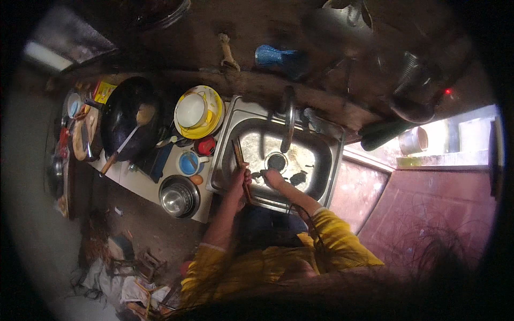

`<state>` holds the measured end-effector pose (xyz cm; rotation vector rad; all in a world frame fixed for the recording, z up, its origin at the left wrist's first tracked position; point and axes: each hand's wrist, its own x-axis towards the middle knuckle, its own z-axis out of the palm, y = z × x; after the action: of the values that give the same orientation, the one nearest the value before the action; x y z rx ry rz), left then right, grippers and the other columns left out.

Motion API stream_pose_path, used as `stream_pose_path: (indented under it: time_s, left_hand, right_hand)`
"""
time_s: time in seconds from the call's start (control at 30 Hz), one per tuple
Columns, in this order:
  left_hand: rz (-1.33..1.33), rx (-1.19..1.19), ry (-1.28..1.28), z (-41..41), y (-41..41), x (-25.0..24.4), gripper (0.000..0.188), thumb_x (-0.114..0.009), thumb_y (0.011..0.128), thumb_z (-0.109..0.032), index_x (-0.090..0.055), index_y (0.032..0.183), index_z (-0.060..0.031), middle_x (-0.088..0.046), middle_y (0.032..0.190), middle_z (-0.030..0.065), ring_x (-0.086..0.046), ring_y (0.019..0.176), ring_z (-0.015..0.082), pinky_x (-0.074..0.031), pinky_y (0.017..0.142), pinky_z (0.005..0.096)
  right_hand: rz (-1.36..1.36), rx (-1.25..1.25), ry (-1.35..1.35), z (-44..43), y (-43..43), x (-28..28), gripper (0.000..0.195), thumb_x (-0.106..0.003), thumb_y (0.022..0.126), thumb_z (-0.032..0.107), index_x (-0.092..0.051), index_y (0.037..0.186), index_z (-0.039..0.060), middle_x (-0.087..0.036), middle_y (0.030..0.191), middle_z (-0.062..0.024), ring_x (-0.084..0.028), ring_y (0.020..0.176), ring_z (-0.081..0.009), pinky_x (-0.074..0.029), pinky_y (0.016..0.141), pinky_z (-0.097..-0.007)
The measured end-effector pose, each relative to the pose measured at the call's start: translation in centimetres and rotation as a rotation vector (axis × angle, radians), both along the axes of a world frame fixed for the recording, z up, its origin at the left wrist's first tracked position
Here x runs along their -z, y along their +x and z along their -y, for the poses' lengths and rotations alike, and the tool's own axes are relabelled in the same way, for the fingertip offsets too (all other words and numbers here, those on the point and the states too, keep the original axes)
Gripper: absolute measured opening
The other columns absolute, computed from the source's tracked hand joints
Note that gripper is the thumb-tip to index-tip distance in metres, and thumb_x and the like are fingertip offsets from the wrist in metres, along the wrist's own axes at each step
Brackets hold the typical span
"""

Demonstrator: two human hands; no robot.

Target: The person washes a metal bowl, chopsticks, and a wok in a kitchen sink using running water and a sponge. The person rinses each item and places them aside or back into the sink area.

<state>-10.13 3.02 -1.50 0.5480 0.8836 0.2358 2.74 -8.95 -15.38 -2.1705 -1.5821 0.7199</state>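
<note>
My left hand (243, 179) is closed around a pair of thin brown sticks (238, 151), probably chopsticks, over the left side of a stainless steel sink (332, 176). Their tips point towards the back wall, and their other ends stick out below my fist. Inside the basin, my right hand (274, 179) has its fingers curled beside a small dark piece (257, 175). Whether the fingers grip it is unclear. A larger dark, limp piece (298, 178) lies on the wet basin floor to the right. Just beyond my right hand is the round drain (277, 161), with the faucet (287, 120) arching above.
Left of the sink stand yellow bowls (219, 120), a red container (205, 145), a blue-lined cup (188, 162), an egg (196, 179) and nested metal bowls (178, 196). Farther left, a black wok (120, 108) holds a long-handled spatula (127, 141). A green bottle-like object (381, 134) lies at the right.
</note>
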Motion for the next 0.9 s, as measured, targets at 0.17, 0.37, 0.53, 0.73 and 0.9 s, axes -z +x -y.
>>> stream_pose_path:
  time_s: [0.17,0.37,0.53,0.73,0.9]
  left_hand:
    - [-0.219,0.25,0.215,0.4,0.4,-1.0,0.038,-0.053,0.085,-0.05,-0.047,0.081,-0.0121,-0.035,0.056,-0.0045,-0.03,0.041,0.0069,-0.028,0.039,0.0232]
    - [-0.225,0.381,0.299,2.6,3.8,-0.2,0.028,-0.05,0.091,-0.032,-0.047,0.099,-0.0053,-0.054,0.076,0.0051,-0.037,0.043,0.0061,-0.031,0.036,0.0222]
    - [-0.225,0.603,0.293,4.0,5.3,-2.4,0.04,-0.055,0.085,-0.046,-0.05,0.091,-0.0073,-0.05,0.069,0.0,-0.037,0.048,0.0052,-0.031,0.041,0.02]
    - [-0.203,0.7,0.43,5.7,5.9,-4.3,0.038,-0.058,0.084,-0.045,-0.057,0.086,-0.0068,-0.054,0.07,-0.0006,-0.039,0.047,0.0038,-0.028,0.041,0.0188]
    - [-0.154,0.635,0.377,5.7,5.7,-6.0,0.027,-0.062,0.084,-0.031,-0.06,0.072,-0.0064,-0.053,0.062,-0.0014,-0.038,0.045,0.004,-0.027,0.039,0.0199]
  right_hand:
    - [-1.227,0.561,-0.01,0.3,3.1,-5.2,0.008,-0.046,0.084,0.006,-0.053,0.08,0.0048,-0.058,0.065,-0.0077,-0.057,0.06,-0.0168,-0.042,0.052,-0.0253]
    - [-1.787,1.022,0.183,1.4,3.8,-9.4,0.009,-0.044,0.091,0.016,-0.046,0.084,0.0108,-0.042,0.051,-0.0007,-0.03,0.035,-0.0103,-0.023,0.034,-0.0242]
    - [-2.014,1.111,0.315,0.3,3.1,-9.2,0.012,-0.04,0.089,0.006,-0.047,0.098,0.0033,-0.055,0.072,-0.0087,-0.051,0.055,-0.0156,-0.042,0.048,-0.0298]
    - [-1.556,1.006,0.641,0.7,3.7,-12.5,0.016,-0.049,0.09,0.013,-0.053,0.096,-0.0014,-0.06,0.08,-0.0143,-0.062,0.069,-0.0203,-0.049,0.055,-0.0291]
    - [-0.97,0.903,0.413,2.0,5.6,-14.6,0.029,-0.055,0.088,0.023,-0.055,0.074,-0.0021,-0.056,0.054,-0.011,-0.057,0.046,-0.0141,-0.044,0.042,-0.0284]
